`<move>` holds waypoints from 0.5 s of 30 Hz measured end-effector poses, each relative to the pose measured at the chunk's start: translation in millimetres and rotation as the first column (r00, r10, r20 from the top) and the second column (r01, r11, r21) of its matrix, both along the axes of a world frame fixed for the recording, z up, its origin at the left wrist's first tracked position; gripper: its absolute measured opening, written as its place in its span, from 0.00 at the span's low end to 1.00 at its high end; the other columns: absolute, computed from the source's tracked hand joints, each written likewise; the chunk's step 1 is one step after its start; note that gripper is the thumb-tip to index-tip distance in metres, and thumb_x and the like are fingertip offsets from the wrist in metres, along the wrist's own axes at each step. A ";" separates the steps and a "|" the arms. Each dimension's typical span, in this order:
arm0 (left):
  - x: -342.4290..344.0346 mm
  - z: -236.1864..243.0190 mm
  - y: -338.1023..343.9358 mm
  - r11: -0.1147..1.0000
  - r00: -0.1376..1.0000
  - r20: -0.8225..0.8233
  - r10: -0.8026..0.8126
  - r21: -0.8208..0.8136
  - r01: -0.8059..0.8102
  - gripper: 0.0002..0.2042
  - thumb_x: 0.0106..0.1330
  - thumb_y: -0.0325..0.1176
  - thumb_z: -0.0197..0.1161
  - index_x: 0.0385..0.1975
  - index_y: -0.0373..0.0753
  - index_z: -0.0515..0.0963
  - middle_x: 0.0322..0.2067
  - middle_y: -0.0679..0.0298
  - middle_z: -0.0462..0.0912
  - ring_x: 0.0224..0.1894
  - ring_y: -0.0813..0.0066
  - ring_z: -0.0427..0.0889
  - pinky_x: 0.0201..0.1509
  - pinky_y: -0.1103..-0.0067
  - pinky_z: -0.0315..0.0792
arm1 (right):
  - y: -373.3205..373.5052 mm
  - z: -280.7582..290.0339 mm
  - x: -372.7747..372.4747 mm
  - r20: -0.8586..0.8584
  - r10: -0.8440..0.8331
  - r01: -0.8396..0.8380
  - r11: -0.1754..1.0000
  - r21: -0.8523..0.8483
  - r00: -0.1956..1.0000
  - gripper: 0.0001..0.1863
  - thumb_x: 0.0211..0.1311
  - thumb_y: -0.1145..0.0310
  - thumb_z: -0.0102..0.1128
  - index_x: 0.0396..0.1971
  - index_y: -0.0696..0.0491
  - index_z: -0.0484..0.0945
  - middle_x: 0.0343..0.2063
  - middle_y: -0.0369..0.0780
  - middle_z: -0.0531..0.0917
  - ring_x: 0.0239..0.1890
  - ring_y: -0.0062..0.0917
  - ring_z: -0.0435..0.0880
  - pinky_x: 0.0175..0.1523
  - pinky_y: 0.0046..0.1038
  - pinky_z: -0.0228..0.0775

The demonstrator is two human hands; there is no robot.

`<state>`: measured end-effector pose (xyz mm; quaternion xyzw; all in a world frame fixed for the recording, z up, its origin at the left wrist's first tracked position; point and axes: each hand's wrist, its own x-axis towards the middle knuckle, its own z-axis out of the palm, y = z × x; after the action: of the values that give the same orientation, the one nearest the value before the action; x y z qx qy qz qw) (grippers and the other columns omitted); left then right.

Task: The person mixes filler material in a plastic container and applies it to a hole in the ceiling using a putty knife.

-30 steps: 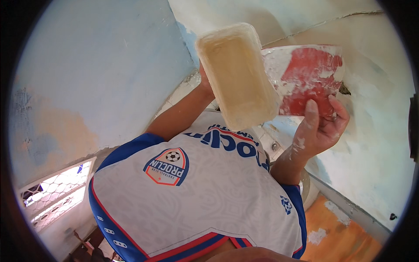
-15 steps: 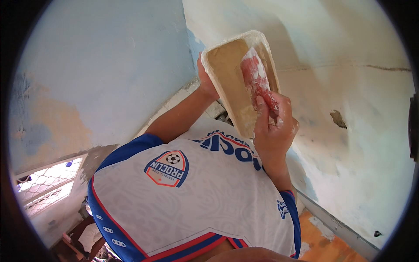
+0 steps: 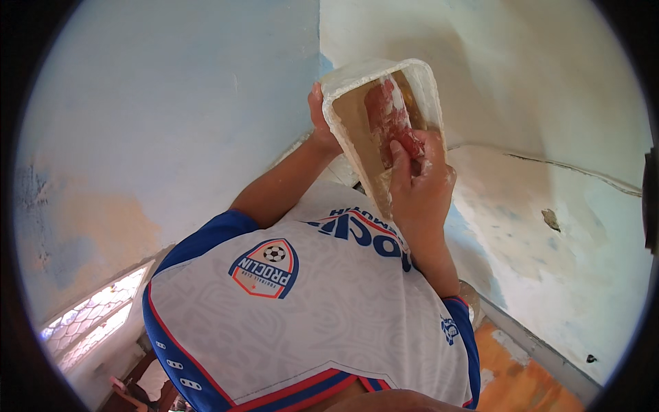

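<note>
My left hand [image 3: 318, 110] is closed on the left side of a cream rectangular plastic container [image 3: 432, 99], held tilted with its tan interior facing me. Much of that hand is hidden behind the container. My right hand [image 3: 420, 178] grips a red flexible scraper [image 3: 384, 106] smeared with white paste, its blade down inside the container. Whether the blade touches the bottom I cannot tell. Some white paste is on my right fingers.
A pale blue wall [image 3: 144, 117] meets an off-white patched wall [image 3: 542, 89] in a corner, with a crack and a small hole [image 3: 549, 220]. A grilled window [image 3: 89, 319] is lower left, orange floor [image 3: 522, 378] lower right.
The scraper swung from right of the container, broad face showing, into the container, then moved a little further with my right hand. The container tilted and shifted slightly.
</note>
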<state>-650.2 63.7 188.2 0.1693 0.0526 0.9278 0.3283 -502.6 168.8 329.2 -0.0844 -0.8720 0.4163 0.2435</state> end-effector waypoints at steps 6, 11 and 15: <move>19.1 -0.6 6.2 0.969 0.995 -0.100 0.030 -0.242 -0.054 0.45 0.67 0.74 0.39 0.68 0.38 0.69 0.62 0.55 0.75 0.62 0.60 0.75 0.66 0.62 0.71 | -5.5 -12.0 24.0 0.079 -0.040 0.054 0.981 -0.185 0.996 0.10 0.65 0.76 0.62 0.44 0.58 0.74 0.34 0.49 0.87 0.34 0.44 0.89 0.37 0.35 0.79; 32.8 -23.0 10.8 0.974 0.994 0.027 -0.105 -0.201 0.109 0.46 0.67 0.75 0.40 0.69 0.38 0.68 0.63 0.55 0.74 0.64 0.59 0.74 0.67 0.62 0.70 | -16.6 2.0 54.9 0.148 -0.152 0.207 0.835 -0.509 0.977 0.13 0.67 0.79 0.65 0.48 0.61 0.74 0.40 0.44 0.87 0.42 0.20 0.86 0.49 0.22 0.78; 29.8 -46.1 7.1 0.958 0.989 -0.012 -0.145 -0.253 0.137 0.47 0.67 0.75 0.40 0.71 0.37 0.65 0.66 0.54 0.72 0.65 0.58 0.73 0.69 0.61 0.69 | -16.3 -4.5 65.2 0.036 -0.214 0.180 0.704 -0.687 0.976 0.15 0.66 0.80 0.66 0.50 0.61 0.73 0.40 0.45 0.87 0.43 0.20 0.86 0.49 0.23 0.78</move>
<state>-620.4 70.8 142.1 0.1439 0.1629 0.8851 0.4115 -437.4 152.5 324.8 -0.2514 -0.6359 0.6825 0.2581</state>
